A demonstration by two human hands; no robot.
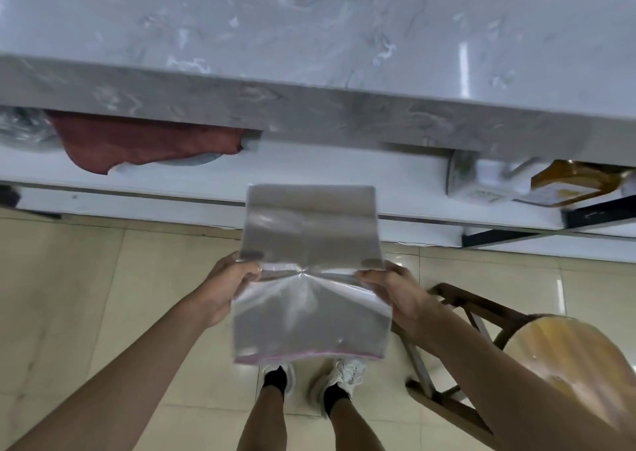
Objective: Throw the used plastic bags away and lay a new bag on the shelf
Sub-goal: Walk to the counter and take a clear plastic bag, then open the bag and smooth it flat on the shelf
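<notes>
Straight ahead of my hands lies the white shelf (344, 175) under the counter (309, 113) — left hand (227, 289) and right hand (395, 295) equally near, both pinching the clear plastic bag (309, 244) lengthwise toward it.

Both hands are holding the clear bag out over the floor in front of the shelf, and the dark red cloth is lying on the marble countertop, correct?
Not quite. The left hand and right hand do hold the clear bag over the floor, but the dark red cloth lies on the white shelf under the marble countertop, not on it. The head view shows this.

Cloth (144, 144) on shelf (344, 175), left; stool (568, 354) right.
</notes>
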